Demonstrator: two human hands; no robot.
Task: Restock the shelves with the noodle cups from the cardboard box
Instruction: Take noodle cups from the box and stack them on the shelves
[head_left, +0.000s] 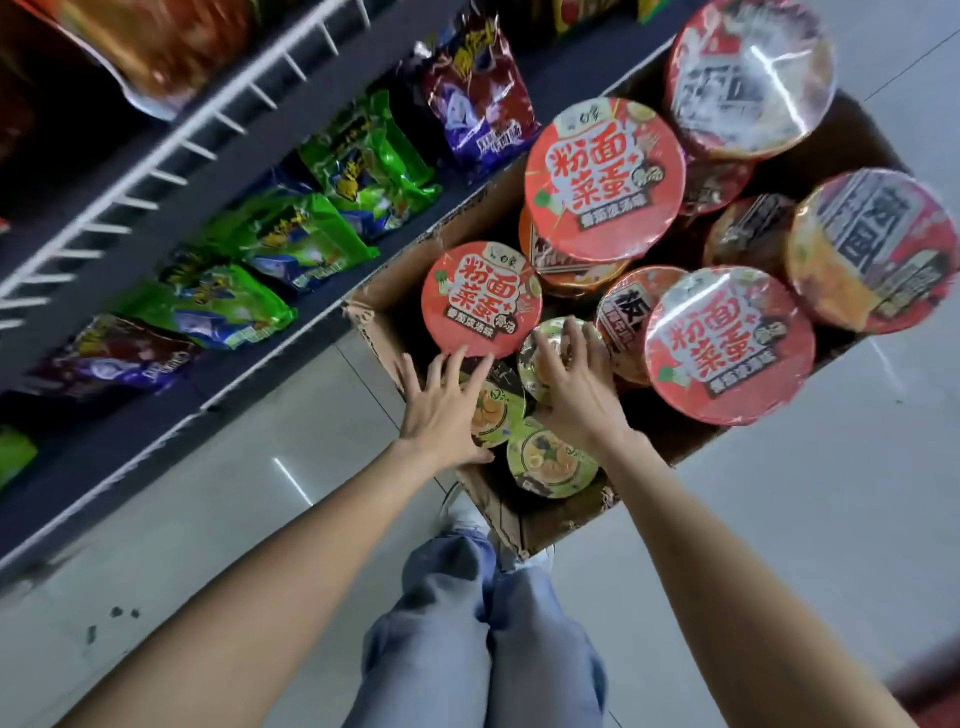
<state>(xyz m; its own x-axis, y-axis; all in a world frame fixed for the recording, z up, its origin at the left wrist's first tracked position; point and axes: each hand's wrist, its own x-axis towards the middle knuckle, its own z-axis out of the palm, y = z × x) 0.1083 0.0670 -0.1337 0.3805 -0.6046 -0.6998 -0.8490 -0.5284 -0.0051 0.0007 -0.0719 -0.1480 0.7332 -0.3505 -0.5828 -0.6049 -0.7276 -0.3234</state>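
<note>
Cardboard box (387, 332) at frame centre is crowded with noodle cups, so restocking looks barely begun: the left hand (447, 410) lies spread-fingered on one green-lidded cup (496, 410), the right hand (576, 384) curls over another (545, 348), shelves (291, 322) at left.

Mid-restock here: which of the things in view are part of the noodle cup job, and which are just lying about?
Part of the job:
- cardboard box
- red-lidded noodle cups
- green-lidded noodle cups
- left hand, on a green-lidded cup
- right hand, on another green-lidded cup
- shelf

Just lying about:
- green snack bags
- purple snack bags
- tiled floor
</note>
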